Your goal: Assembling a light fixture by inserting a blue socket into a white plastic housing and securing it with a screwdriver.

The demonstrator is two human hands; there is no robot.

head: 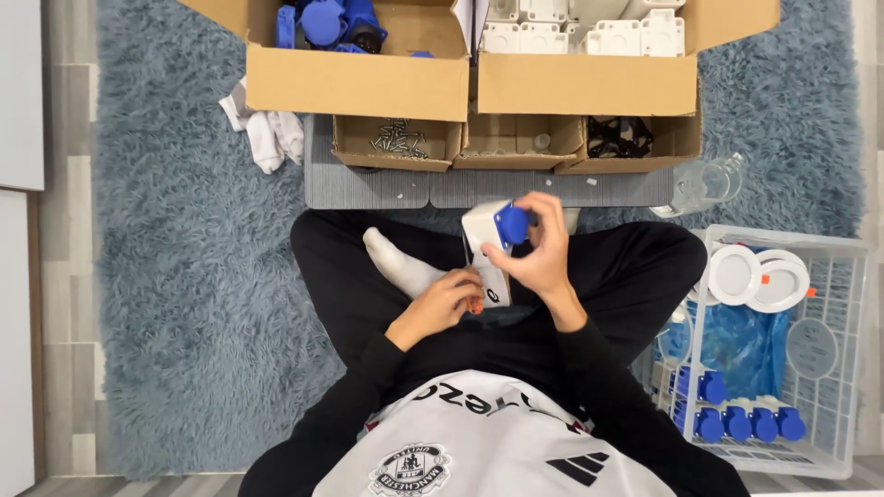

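Head: boxy plastic socket (491, 241) (blue-capped)

A home floor turned into a piecework spot: a shaggy blue-grey rug (184, 276) lies over grey floorboards (69, 304). Cardboard boxes (359, 83) of parts stand far, a white wire basket (843, 368) right.

Shaggy, matt blue-grey pile rug (184, 276); at 12 o'clock, matt brown cardboard boxes (359, 83); at 4 o'clock, white plastic-looking lattice basket (852, 368) holding glossy blue plastic caps (750, 423); smooth white plastic housing (483, 230).
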